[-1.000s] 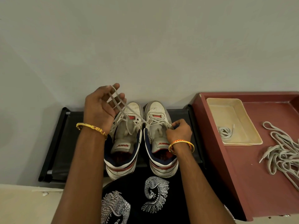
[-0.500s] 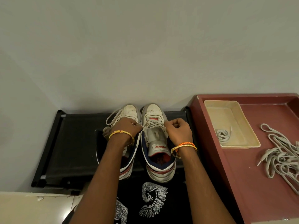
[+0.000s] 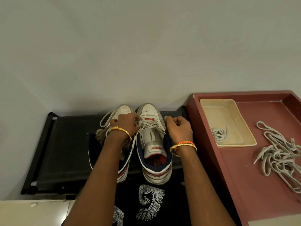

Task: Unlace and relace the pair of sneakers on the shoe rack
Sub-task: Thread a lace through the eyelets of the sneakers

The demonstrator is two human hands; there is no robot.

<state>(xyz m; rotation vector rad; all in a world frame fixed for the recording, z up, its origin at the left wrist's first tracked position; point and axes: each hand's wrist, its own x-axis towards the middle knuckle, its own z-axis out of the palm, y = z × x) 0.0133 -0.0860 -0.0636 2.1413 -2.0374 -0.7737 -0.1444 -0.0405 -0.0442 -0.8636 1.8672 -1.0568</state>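
Sneakers side by side on the shoe rack [image 3: 68,144]. Both hands work the right sneaker [image 3: 154,142]: left hand [image 3: 124,123] pinches its lace [image 3: 149,123]; right hand [image 3: 178,128] pinches the opposite side, apparently for tension.

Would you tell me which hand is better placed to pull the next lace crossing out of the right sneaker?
Probably the left hand: its fingertips sit at the right sneaker's laces, whereas the right hand is curled at that shoe's outer side.

Dim, even indoor light; soft shadows (wide-angle bending at edges).
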